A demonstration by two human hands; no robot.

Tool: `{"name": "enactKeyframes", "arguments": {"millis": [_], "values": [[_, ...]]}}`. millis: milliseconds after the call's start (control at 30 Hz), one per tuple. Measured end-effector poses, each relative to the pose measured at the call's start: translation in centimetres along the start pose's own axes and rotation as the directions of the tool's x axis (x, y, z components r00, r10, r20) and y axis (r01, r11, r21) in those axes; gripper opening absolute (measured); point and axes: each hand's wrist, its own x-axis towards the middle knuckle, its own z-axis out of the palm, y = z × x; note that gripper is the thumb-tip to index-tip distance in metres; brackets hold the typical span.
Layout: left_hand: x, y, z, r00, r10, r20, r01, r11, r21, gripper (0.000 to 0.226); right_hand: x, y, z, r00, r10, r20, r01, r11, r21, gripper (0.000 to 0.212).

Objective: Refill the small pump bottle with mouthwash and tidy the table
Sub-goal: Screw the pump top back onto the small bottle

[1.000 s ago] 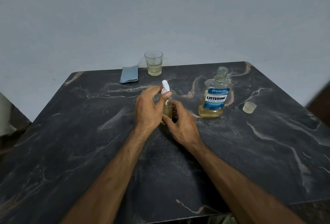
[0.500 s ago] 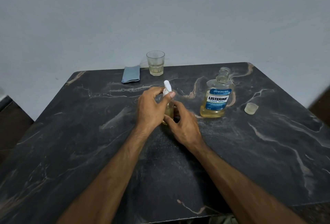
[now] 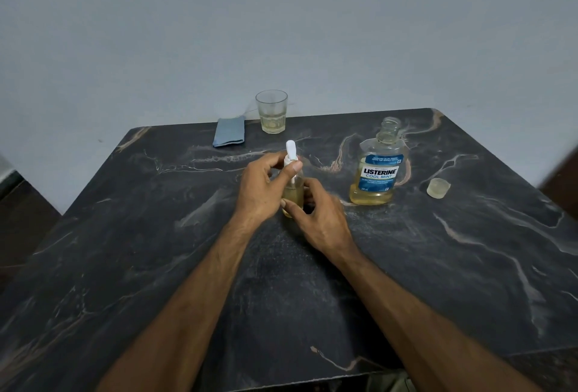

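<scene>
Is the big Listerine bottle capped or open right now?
Open. The Listerine bottle shows a bare neck, and its cap sits on the table to its right.

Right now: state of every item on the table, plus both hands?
small pump bottle: upright, holds yellow liquid, pump head on top
left hand: gripping the pump head
right hand: holding the bottle body
Listerine bottle: upright, uncapped, partly full
cap: off, lying on the table right of the Listerine bottle
glass: upright, a little liquid in the bottom
blue cloth: folded, flat

Left hand [image 3: 261,190] pinching, right hand [image 3: 322,219] cupped, forearms extended
</scene>
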Motion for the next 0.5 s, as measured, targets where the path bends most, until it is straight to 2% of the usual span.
{"name": "enactKeyframes", "arguments": {"millis": [100,200,300,367,500], "values": [[-0.2,0.2,0.1,0.999,-0.045,0.000,0.045,0.996,-0.071,0.010,-0.1,-0.1,0.0,1.000,0.014,-0.001,-0.014,1.000,0.026,0.052],[-0.3,0.2,0.0,0.997,-0.077,0.022,0.078,0.994,-0.081,0.012,-0.1,-0.1,0.0,0.999,0.030,0.019,-0.030,0.999,0.029,0.055],[-0.9,0.4,0.0,0.994,-0.100,0.041,0.102,0.994,-0.049,0.037,-0.2,-0.2,-0.2,0.998,0.045,0.037,-0.046,0.999,0.023,0.058],[-1.8,0.7,-0.1,0.995,-0.085,-0.046,0.082,0.993,-0.081,0.041,-0.3,-0.4,-0.3,0.999,0.043,0.006,-0.043,0.998,0.040,0.059],[-5.2,1.4,0.2,0.962,-0.027,-0.270,-0.011,0.990,-0.138,0.017,-1.0,-0.4,-1.1,0.990,0.068,-0.121,-0.060,0.996,0.070,0.049]]}}
